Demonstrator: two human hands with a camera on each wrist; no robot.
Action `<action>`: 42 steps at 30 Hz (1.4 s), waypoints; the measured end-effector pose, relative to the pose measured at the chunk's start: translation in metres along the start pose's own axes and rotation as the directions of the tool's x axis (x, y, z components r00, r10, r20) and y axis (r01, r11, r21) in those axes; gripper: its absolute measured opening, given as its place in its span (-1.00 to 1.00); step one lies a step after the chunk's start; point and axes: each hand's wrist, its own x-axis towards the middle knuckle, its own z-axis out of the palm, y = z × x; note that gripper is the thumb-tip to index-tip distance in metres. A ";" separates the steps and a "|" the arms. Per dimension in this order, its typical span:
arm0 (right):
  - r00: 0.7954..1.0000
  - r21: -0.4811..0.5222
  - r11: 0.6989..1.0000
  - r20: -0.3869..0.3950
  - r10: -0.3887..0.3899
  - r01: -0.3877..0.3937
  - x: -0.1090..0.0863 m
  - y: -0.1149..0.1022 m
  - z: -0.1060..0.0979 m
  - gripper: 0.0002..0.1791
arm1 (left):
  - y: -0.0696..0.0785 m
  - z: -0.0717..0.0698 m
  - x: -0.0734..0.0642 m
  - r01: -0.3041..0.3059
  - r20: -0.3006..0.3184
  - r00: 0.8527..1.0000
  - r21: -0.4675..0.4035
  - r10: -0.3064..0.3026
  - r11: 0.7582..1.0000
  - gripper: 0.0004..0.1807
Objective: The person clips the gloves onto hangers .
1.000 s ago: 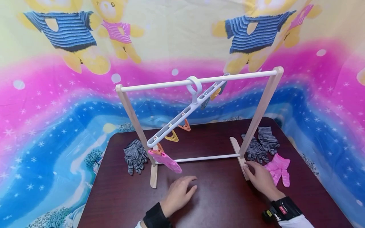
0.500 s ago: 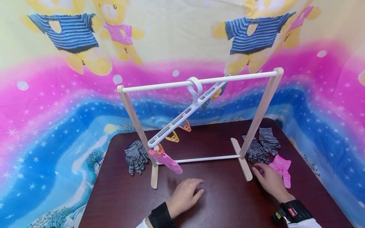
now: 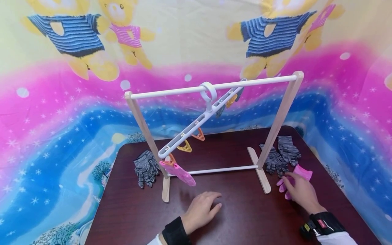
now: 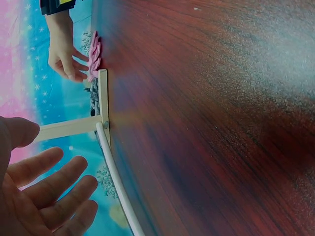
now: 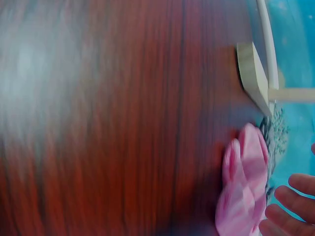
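Note:
My right hand (image 3: 303, 192) is over a pink knit glove (image 3: 304, 172) at the right of the table, its fingers loosely bent and partly covering the glove. In the left wrist view a gap shows between most of that hand (image 4: 61, 56) and the glove (image 4: 94, 54); contact at the fingertips I cannot tell. My left hand (image 3: 200, 209) stays low over the table's front middle with relaxed fingers, holding nothing. A white clip hanger (image 3: 185, 133) hangs by its ring from a rack's top bar. An orange clip (image 3: 172, 160) at its near end holds a pink cloth item (image 3: 180, 175), probably a glove.
The wooden rack (image 3: 277, 122) stands mid-table with a white lower rod (image 3: 223, 169). Grey striped gloves (image 3: 288, 150) lie behind its right foot (image 3: 263, 180), and another grey glove (image 3: 146, 168) lies at left. Yellow (image 3: 185, 146) and orange clips dangle from the hanger. A printed curtain surrounds the table.
My right hand has moved rightward from beside the rack's right foot to over the pink glove. My left hand has shifted slightly right. The hanger and its clipped item look unchanged.

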 end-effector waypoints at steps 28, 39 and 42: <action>0.965 -0.066 0.963 -0.044 0.258 -0.260 0.022 0.046 -0.019 -0.30 | 0.011 0.007 0.002 -0.070 0.004 0.998 0.032 0.070 0.997 -0.67; 0.949 -0.064 0.947 -0.037 0.314 -0.316 0.026 0.062 -0.023 -0.23 | 0.015 0.008 0.003 -0.056 0.023 0.998 0.005 0.056 0.998 -0.67; 0.939 -0.065 0.937 -0.037 0.341 -0.343 0.027 0.065 -0.027 -0.21 | 0.016 0.008 0.002 -0.056 0.021 0.998 0.006 0.056 0.998 -0.67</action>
